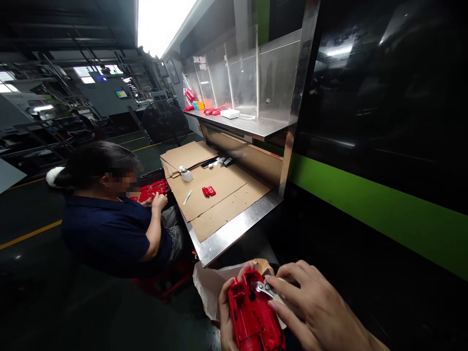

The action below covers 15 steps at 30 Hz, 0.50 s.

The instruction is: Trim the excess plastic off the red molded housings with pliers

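Observation:
At the bottom of the view, my left hand is wrapped round a red plastic housing, with its hollow ribbed inside facing up. My right hand grips small metal pliers with pale handles, perhaps nippers. Their jaws reach into the upper end of the housing, near a dark opening. I cannot tell whether the jaws are closed on the plastic. Much of the handles is hidden by my right fingers. Below the workbench corner, a pale bag or liner hangs open behind my left hand.
A seated co-worker at left handles something small over a crate of red parts. On the cardboard-covered bench lie red parts, white tweezers and a bottle. A metal shelf stands above. Green-black panelling bounds the right.

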### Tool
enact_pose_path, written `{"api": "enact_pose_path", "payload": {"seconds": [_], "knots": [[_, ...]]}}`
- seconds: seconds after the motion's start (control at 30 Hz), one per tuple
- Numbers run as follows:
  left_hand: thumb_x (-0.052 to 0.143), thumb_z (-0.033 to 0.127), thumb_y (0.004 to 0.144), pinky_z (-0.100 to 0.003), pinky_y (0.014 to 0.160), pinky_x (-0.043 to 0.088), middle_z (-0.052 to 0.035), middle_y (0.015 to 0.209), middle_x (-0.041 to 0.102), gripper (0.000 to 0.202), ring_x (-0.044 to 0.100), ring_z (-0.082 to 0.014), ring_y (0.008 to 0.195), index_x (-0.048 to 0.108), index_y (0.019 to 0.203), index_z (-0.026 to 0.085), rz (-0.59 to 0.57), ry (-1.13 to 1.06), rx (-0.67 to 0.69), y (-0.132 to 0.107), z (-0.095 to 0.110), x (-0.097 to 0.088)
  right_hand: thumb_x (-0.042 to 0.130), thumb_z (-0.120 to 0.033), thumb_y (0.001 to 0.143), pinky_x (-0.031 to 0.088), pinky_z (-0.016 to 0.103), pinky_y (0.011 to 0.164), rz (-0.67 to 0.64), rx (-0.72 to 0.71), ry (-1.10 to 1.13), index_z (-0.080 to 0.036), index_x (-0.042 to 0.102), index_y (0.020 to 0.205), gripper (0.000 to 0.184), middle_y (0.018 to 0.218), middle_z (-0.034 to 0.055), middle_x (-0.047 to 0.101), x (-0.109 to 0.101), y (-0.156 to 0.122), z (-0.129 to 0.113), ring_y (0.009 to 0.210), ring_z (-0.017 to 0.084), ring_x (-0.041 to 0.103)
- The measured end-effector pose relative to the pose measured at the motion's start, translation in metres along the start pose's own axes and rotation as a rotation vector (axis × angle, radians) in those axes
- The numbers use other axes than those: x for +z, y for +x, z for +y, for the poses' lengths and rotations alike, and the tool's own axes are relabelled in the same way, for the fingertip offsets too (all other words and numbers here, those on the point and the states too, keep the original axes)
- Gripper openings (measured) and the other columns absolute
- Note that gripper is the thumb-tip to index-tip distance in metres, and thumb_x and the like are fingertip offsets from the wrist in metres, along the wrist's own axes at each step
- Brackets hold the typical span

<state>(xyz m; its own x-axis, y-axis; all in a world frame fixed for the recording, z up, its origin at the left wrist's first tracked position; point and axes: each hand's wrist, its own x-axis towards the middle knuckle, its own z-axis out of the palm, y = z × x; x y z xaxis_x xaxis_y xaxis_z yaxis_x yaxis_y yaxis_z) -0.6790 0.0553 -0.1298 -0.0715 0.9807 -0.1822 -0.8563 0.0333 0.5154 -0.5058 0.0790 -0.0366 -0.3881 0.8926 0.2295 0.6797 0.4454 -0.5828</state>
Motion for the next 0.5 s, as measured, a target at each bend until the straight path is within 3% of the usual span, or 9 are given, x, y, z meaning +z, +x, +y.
{"api": "enact_pose_path", "payload": {"seconds": [0.1, 0.23, 0.33, 0.43, 0.5], "knots": [[0.081, 0.028, 0.079, -0.039, 0.110, 0.050, 0.0030, 0.133, 0.069, 0.030, 0.058, -0.0264, 0.131, 0.072, 0.106, 0.036, 0.097, 0.042, 0.139, -0.006, -0.004, 0.006, 0.055, -0.036, 0.097, 0.052, 0.045, 0.086, -0.078, 0.037, 0.018, -0.037, 0.065, 0.124, 0.029, 0.112, 0.0023, 0.066, 0.000, 0.002, -0.002, 0.096, 0.022, 0.059], [0.076, 0.037, 0.084, -0.038, 0.104, 0.054, -0.0009, 0.131, 0.070, 0.023, 0.060, -0.0266, 0.128, 0.072, 0.106, 0.033, 0.142, 0.063, 0.203, -0.013, -0.004, 0.014, 0.051, -0.039, 0.100, 0.051, 0.044, 0.088, -0.095, 0.035, -0.021, -0.038, 0.060, 0.132, 0.034, 0.119, 0.0027, 0.064, 0.001, 0.000, 0.001, 0.101, 0.022, 0.058], [0.080, 0.036, 0.079, -0.036, 0.109, 0.050, 0.0006, 0.134, 0.069, 0.029, 0.057, -0.0256, 0.132, 0.071, 0.107, 0.033, 0.121, 0.105, 0.234, -0.013, -0.004, 0.011, 0.051, -0.039, 0.101, 0.052, 0.043, 0.089, -0.091, 0.037, -0.013, -0.040, 0.059, 0.134, 0.034, 0.119, 0.0023, 0.064, 0.002, 0.000, 0.002, 0.101, 0.021, 0.058], [0.077, 0.040, 0.082, -0.038, 0.117, 0.041, 0.0035, 0.135, 0.068, 0.024, 0.050, -0.0259, 0.139, 0.071, 0.104, 0.033, 0.091, 0.150, 0.184, -0.009, 0.001, 0.006, 0.052, -0.038, 0.100, 0.052, 0.044, 0.088, -0.093, 0.045, 0.005, -0.038, 0.061, 0.131, 0.033, 0.117, 0.0033, 0.063, 0.003, 0.002, 0.000, 0.100, 0.022, 0.059], [0.067, 0.050, 0.089, -0.042, 0.121, 0.037, 0.0005, 0.137, 0.067, 0.025, 0.044, -0.0287, 0.144, 0.071, 0.104, 0.030, 0.086, 0.160, 0.076, -0.007, 0.005, 0.006, 0.052, -0.036, 0.100, 0.053, 0.044, 0.088, -0.111, 0.051, 0.030, -0.035, 0.062, 0.130, 0.032, 0.116, 0.0042, 0.063, 0.003, 0.003, -0.003, 0.101, 0.023, 0.059]]}}
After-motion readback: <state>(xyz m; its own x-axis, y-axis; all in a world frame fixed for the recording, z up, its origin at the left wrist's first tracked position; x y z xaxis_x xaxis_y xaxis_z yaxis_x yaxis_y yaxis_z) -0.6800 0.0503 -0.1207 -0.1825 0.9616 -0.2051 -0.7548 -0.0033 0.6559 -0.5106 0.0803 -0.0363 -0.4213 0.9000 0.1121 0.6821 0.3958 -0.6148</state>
